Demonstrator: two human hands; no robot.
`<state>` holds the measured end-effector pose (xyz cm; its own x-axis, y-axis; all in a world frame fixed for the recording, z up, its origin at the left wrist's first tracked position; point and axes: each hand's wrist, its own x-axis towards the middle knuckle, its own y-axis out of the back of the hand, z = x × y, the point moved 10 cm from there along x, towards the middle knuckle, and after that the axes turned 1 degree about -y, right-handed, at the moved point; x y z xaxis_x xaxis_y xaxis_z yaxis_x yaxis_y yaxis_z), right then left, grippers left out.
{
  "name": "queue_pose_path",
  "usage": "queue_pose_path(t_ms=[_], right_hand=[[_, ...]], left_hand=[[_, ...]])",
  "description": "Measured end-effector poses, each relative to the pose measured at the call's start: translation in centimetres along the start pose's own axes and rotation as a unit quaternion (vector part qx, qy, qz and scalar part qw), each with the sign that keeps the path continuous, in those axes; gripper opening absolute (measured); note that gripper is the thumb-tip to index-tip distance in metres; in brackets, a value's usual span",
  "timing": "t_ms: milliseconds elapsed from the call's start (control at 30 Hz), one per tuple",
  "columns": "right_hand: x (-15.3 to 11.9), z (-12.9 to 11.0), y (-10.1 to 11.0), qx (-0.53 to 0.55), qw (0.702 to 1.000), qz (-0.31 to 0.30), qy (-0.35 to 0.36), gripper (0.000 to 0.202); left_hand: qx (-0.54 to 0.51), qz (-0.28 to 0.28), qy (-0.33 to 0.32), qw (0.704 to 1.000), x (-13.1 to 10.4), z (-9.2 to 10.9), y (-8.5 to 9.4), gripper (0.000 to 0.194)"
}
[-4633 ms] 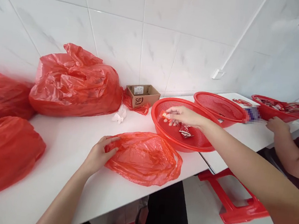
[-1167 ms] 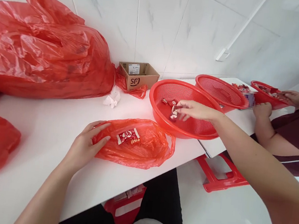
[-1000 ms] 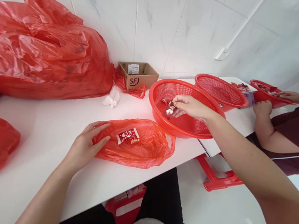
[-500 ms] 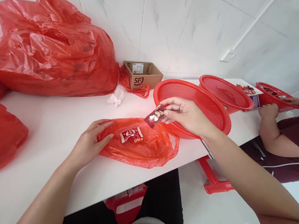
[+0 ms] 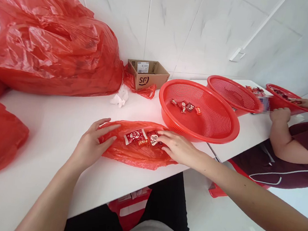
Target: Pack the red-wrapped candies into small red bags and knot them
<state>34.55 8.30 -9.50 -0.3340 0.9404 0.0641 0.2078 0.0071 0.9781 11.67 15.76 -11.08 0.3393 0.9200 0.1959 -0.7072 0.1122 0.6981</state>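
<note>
A thin red plastic bag (image 5: 135, 159) lies spread on the white table in front of me. My left hand (image 5: 91, 143) rests at its left edge, thumb and fingers apart, touching the plastic. Inside the bag is a red and white sachet (image 5: 135, 137), with a smaller orange-red wrapper (image 5: 143, 143) partly beneath it. At the bag's right side my right hand (image 5: 178, 147) has its fingers closed on a dark red packet (image 5: 154, 137) with a white print. Its fingertips cover the packet's right end.
Behind my right hand stands a red mesh basket (image 5: 197, 126) with several small wrapped pieces. More baskets (image 5: 234, 93) sit further right, beside a co-worker's hands (image 5: 280, 114). A cardboard box (image 5: 149, 79), crumpled tissue (image 5: 120, 96) and big filled red bags (image 5: 57, 56) line the back and left.
My right hand has moved down and left, bringing the dark red packet from above the basket's near rim into the bag beside the sachet. My left hand has hardly moved.
</note>
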Motion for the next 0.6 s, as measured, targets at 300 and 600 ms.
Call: queue_pose_path(t_ms=[300,600], right_hand=[[0.2,-2.1,7.6,0.133,0.990,0.044,0.014,0.045],[9.1,17.3,7.1,-0.064,0.964,-0.116,-0.230,0.060]], left_hand=[[-0.003,-0.090,0.077,0.993,-0.3,-1.4,-1.3,0.039],[0.016,-0.062,0.047,0.997,0.1,-0.9,-0.8,0.050]])
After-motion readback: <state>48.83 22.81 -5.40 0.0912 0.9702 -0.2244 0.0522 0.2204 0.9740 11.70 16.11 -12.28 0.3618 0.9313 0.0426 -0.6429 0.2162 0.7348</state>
